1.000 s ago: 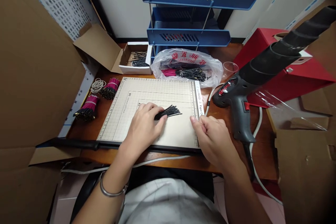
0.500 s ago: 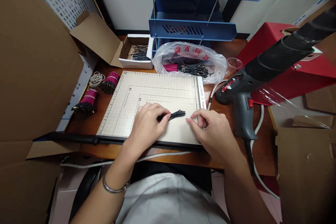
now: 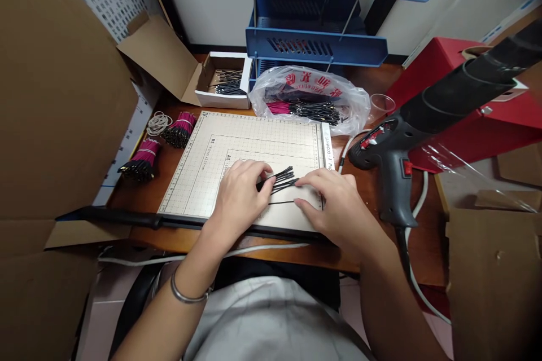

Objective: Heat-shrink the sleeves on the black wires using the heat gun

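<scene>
My left hand [image 3: 243, 189] is closed on a bunch of thin black wires [image 3: 284, 179], pinched between thumb and fingers. Their free ends fan out to the right, low over the board of a paper cutter [image 3: 262, 135]. One single black wire [image 3: 283, 202] lies apart, nearer to me on the board. At the ends of the bunch is my right hand [image 3: 334, 197], thumb and forefinger spread. Its forefinger is at the tip of the bunch, and its thumb is close to the end of the single wire. Whether either digit presses on a wire is hard to see.
Pink-and-black bundles [image 3: 141, 161] and a coil of pale bands [image 3: 159, 123] lie left of the cutter. Behind it stand a white box [image 3: 224, 100], a plastic bag [image 3: 311, 82] of more strands, and blue trays [image 3: 315, 45]. A heat gun [image 3: 396, 180] hangs at right.
The wires in my left hand have spread from a tight bunch into a fan. A single wire now shows apart below them. My right hand has moved slightly left, its thumb and forefinger wider apart.
</scene>
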Available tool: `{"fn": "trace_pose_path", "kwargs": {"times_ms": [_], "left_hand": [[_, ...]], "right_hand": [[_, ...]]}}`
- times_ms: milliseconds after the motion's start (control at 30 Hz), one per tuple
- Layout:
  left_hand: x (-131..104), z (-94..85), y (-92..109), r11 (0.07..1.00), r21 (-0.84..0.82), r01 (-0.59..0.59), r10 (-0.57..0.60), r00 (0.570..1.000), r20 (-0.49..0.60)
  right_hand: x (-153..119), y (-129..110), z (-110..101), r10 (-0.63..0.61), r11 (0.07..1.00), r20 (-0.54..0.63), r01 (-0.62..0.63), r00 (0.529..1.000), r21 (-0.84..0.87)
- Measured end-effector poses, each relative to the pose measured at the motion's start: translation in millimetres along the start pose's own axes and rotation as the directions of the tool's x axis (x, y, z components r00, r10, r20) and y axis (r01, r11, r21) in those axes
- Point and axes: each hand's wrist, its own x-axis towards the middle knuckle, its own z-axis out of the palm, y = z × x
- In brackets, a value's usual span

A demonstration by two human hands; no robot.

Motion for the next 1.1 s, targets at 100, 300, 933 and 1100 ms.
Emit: {"fn": "trace_pose_path", "kwargs": {"times_ms": [100,300,933,1100], "left_hand": [[1.8,0.1,0.2,1.000,0.002,-0.009,0.009,1.000,0.006],[5.6,0.1,0.1,1.000,0.016,0.006,-0.006,1.000,0.001],[39.9,-37.3,14.5,0.890,0.356,-0.285,0.095,0.879,0.467],[53.1,-30.1,27.1,0.845,0.393,-0.364,0.090,0.820,0.565]], "right_hand": [[-7.7,-2.8,-1.0,-0.033,0.999,0.034,0.033,0.999,0.006],[5.4,-5.2,8.9,-0.028,0.999,-0.034,0.028,0.999,-0.019],[-20.3,7.7,-8.2,0.097,0.994,-0.171,-0.088,0.981,0.063],[-22.3,9.0,-6.7,0.122,0.991,-0.178,-0.108,0.976,0.083]]}}
